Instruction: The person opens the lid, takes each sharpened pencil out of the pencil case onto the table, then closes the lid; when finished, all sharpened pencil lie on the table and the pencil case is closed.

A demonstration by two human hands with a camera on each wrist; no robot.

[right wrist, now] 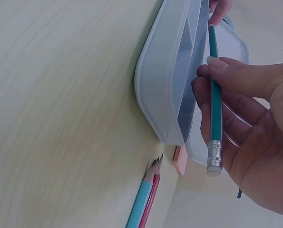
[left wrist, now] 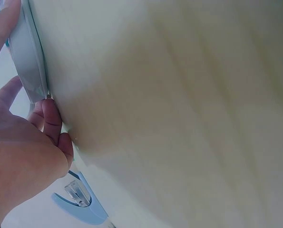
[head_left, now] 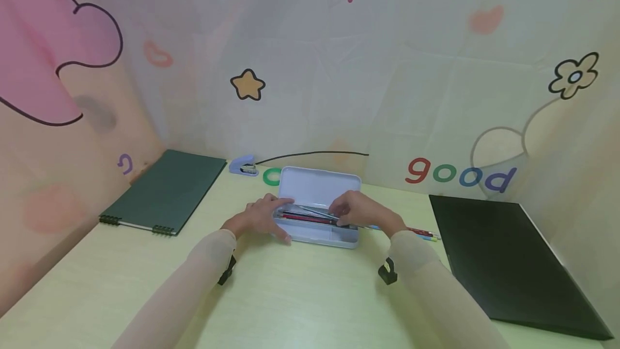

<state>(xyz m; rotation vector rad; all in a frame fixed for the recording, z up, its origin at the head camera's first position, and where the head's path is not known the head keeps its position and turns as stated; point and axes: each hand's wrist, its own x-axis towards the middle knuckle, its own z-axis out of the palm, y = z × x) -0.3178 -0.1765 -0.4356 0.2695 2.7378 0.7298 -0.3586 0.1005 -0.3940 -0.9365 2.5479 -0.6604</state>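
A pale pencil case [head_left: 317, 238] lies on the table with its lid raised, several pencils [head_left: 310, 218] inside. Its left end is gripped by my left hand [head_left: 259, 217], thumb along the front wall, other fingers over and behind the corner. Above the case's right part, my right hand [head_left: 360, 211] pinches a teal pencil [right wrist: 216, 114] between thumb and fingers. The pencil's silver end [right wrist: 214, 161] points away from the case, while its far end reaches a left fingertip [right wrist: 219, 12].
Loose pencils [head_left: 423, 233] lie right of the case, near a pink eraser [right wrist: 180, 160]. Behind stand a blue stapler [head_left: 244, 166] and a green tape ring [head_left: 272, 176]. A dark green spiral pad [head_left: 169, 190] is at left, a black folder [head_left: 508, 263] at right.
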